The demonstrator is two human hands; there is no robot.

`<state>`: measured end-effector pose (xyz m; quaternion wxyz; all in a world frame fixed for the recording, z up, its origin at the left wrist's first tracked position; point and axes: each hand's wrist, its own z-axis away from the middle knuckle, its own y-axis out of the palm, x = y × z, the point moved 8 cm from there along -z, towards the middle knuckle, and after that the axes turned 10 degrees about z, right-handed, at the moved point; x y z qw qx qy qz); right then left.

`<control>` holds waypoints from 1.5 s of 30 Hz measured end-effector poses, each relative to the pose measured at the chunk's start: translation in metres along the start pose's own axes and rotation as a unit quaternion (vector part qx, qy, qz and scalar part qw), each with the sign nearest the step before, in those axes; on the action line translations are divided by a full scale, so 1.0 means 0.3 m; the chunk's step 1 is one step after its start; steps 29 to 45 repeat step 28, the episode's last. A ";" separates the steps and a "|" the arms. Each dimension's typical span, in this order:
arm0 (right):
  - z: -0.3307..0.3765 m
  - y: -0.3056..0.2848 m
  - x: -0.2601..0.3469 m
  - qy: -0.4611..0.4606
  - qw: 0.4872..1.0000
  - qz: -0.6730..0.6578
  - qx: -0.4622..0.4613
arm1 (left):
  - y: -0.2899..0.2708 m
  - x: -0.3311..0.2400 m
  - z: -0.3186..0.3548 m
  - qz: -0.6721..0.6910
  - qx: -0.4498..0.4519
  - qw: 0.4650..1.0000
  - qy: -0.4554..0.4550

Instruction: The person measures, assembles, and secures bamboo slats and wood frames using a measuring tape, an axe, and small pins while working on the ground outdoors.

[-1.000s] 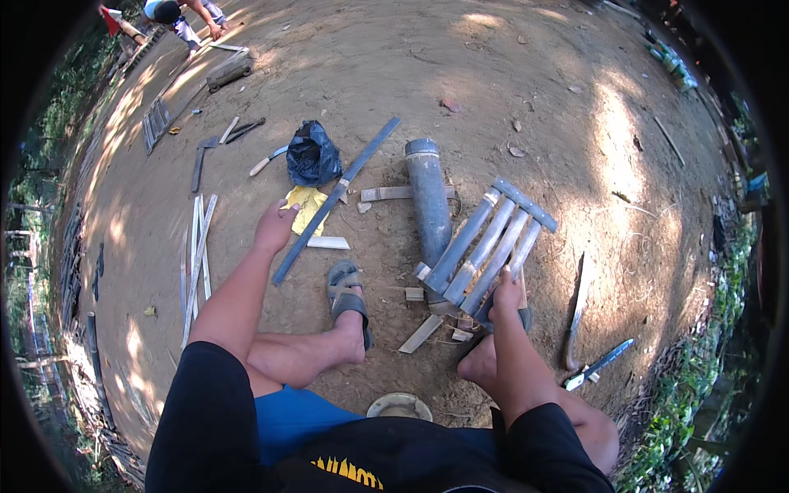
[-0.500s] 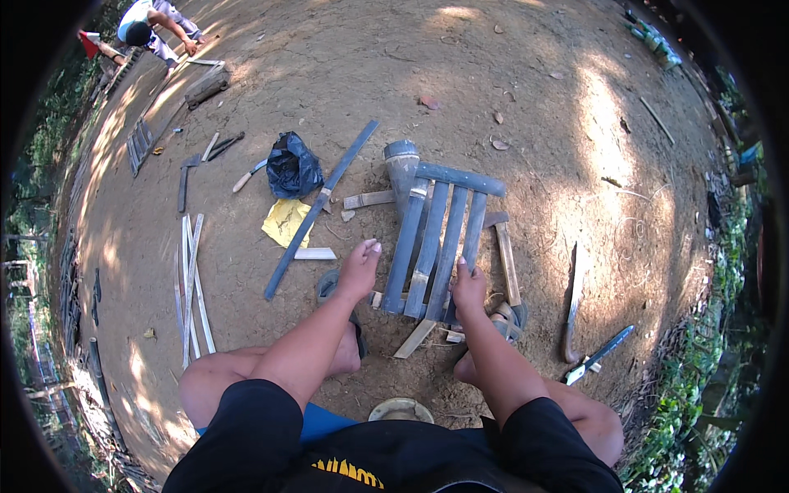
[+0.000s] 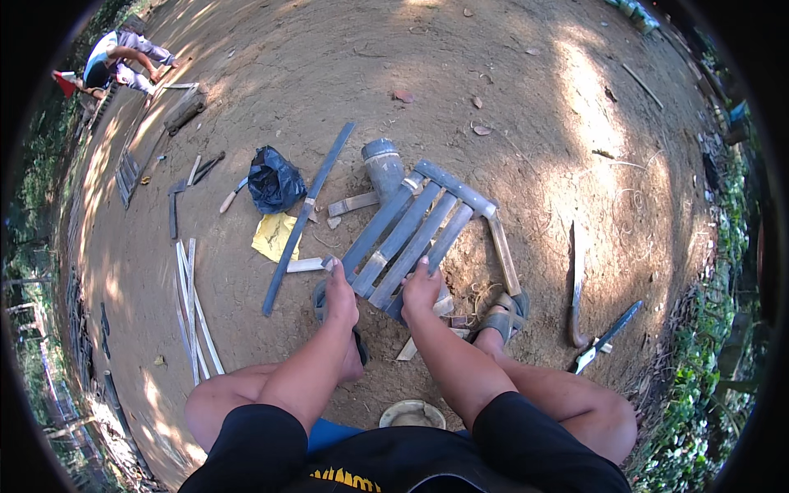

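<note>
A small frame of dark bamboo slats [image 3: 415, 251] joined to a thick dark crossbar [image 3: 454, 187] is held tilted in front of me, its crossbar at the far end. My left hand [image 3: 341, 297] is closed on the near left corner, thumb up. My right hand [image 3: 421, 292] grips the outer right slat near its near end. Behind the frame stands a thick, dark bamboo section [image 3: 384, 168]. A hammer [image 3: 504, 256] with a wooden handle lies at the right, its head hidden behind the crossbar. Short pale offcuts lie beneath, partly hidden by my right arm.
On the left are a black plastic bag [image 3: 275, 182], a yellow sheet [image 3: 274, 237], a long dark strip [image 3: 307, 215] and several pale strips [image 3: 191, 306]. A long blade [image 3: 578, 283] and a knife [image 3: 610, 335] lie right. Another person [image 3: 131, 62] bends at far left.
The slatted frame has turned clockwise, its near end swinging left. My left hand, apart from it before, now holds its near left corner; my right hand has moved left with it.
</note>
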<state>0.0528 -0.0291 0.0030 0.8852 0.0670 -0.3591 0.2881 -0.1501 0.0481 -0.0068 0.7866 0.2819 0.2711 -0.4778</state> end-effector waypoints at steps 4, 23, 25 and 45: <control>0.031 0.101 -0.008 -0.009 0.997 0.049 0.056 | 0.026 -0.109 -0.008 0.040 -0.115 0.992 0.033; -0.215 -0.253 0.027 -0.122 0.915 0.344 0.170 | -0.057 -0.103 -0.577 -0.144 -0.035 0.988 0.050; -0.249 -0.266 0.099 -0.161 0.899 0.388 0.122 | -0.057 -0.065 -0.592 -0.175 -0.021 0.983 0.051; -0.244 -0.213 0.168 -0.247 0.818 0.511 0.090 | -0.075 -0.046 -0.639 -0.220 -0.026 0.971 0.087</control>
